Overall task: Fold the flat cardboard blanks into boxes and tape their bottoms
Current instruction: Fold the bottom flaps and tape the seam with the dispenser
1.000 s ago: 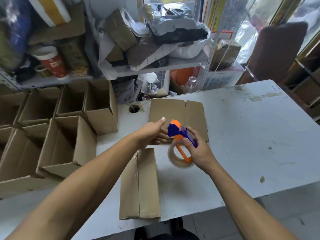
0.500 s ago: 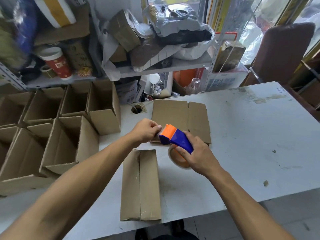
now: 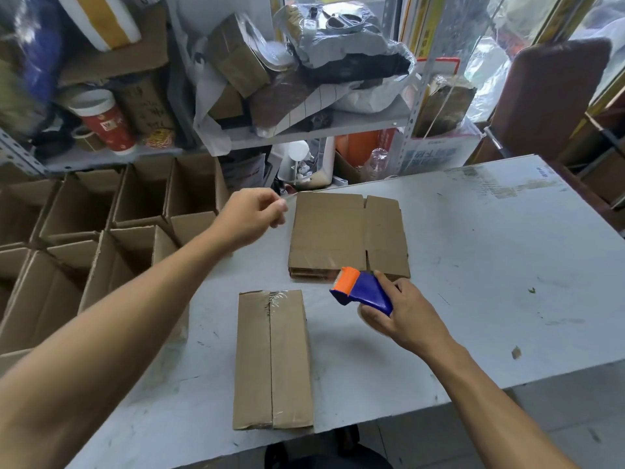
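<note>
A folded cardboard box [image 3: 272, 360] lies on the white table [image 3: 490, 265] with its closed flaps facing up. Crinkled clear tape sits at the far end of its seam. Beyond it lies a stack of flat blanks [image 3: 348, 235]. My right hand [image 3: 406, 319] grips a blue and orange tape dispenser [image 3: 362, 291], held just right of the box's far end. My left hand [image 3: 252, 214] is raised up and to the left, near the blanks' left corner, with thumb and fingers pinched together. A faint shiny strip of clear tape seems to run from the fingertips.
Several open assembled boxes [image 3: 135, 204] stand packed together on the left. Cluttered metal shelves [image 3: 304, 130] rise behind the table. A brown chair back [image 3: 548, 96] is at the far right. The table's near edge runs just below the box.
My hands were together at the dispenser's mouth and have drawn apart. The left has gone up and left, the right down and right with the dispenser.
</note>
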